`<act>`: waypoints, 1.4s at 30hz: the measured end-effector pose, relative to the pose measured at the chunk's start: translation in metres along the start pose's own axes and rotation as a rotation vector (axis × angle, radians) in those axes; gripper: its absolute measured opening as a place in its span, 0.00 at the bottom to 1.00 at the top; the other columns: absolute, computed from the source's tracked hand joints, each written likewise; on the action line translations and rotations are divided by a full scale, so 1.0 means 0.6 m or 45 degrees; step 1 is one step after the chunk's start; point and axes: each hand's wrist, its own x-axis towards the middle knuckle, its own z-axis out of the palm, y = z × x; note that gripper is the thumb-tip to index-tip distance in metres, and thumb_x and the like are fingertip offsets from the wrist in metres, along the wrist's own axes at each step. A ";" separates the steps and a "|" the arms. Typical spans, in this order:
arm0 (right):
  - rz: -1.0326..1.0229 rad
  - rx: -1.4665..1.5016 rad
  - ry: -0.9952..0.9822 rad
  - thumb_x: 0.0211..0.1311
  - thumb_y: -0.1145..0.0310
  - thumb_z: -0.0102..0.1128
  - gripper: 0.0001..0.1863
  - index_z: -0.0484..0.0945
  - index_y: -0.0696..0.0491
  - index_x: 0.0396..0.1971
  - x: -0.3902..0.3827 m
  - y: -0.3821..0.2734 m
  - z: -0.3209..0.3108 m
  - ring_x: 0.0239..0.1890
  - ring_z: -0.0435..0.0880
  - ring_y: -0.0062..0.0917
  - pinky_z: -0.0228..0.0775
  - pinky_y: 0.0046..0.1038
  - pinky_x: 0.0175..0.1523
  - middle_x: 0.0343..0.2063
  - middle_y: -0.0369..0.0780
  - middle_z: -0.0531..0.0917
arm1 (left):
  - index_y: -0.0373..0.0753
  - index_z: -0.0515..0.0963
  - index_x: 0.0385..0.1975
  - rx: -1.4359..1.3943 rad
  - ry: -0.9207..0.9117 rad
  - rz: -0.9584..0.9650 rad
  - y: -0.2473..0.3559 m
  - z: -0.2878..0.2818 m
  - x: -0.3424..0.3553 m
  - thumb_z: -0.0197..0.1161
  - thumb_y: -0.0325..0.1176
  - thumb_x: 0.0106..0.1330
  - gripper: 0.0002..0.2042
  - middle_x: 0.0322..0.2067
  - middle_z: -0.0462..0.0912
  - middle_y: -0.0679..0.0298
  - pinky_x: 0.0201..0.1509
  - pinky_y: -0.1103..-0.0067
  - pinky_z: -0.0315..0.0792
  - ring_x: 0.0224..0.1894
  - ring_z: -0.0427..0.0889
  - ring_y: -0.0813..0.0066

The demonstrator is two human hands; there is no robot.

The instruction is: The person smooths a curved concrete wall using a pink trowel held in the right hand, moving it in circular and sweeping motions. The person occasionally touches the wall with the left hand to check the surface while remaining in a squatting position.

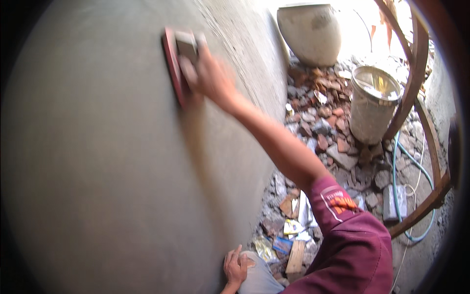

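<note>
My right hand (200, 71) is wrapped round the handle of a red-based plastering float (171, 68), pressed against the grey plastered wall (98, 157) in the upper middle of the head view. It is slightly blurred, and my arm in a maroon sleeve stretches up to it from the lower right. My left hand (235, 267) rests at the bottom on my grey-clad knee (257, 279), beside the wall, with its fingers lying loosely apart and holding nothing.
Broken bricks and stones (325, 122) cover the ground at the right, with scraps of packaging (293, 228). A dirty bucket (369, 112) and a large concrete pot (308, 36) stand among them. Curved brown frames (416, 210), a teal hose (421, 237) and a pale block (394, 201) line the right side.
</note>
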 end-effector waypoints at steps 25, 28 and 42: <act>2.104 1.321 0.660 0.76 0.43 0.49 0.31 0.73 0.56 0.60 -0.978 0.224 -0.262 0.47 0.85 0.28 0.78 0.32 0.54 0.48 0.39 0.84 | 0.34 0.68 0.69 0.999 -0.176 0.574 0.134 -0.141 -0.064 0.52 0.39 0.72 0.27 0.70 0.69 0.52 0.76 0.47 0.48 0.74 0.62 0.46; 1.895 1.398 0.773 0.78 0.49 0.48 0.23 0.77 0.53 0.56 -0.928 0.252 -0.301 0.46 0.86 0.27 0.79 0.33 0.52 0.46 0.38 0.85 | 0.42 0.68 0.71 1.400 -0.280 0.761 0.172 -0.094 0.081 0.55 0.47 0.72 0.29 0.72 0.67 0.64 0.77 0.48 0.48 0.76 0.58 0.52; 2.049 1.400 0.984 0.75 0.50 0.54 0.22 0.79 0.53 0.53 -0.928 0.240 -0.403 0.40 0.87 0.27 0.79 0.33 0.44 0.41 0.37 0.86 | 0.58 0.59 0.76 2.126 -0.751 1.219 0.051 0.093 0.310 0.42 0.60 0.75 0.31 0.77 0.53 0.79 0.84 0.58 0.27 0.81 0.42 0.69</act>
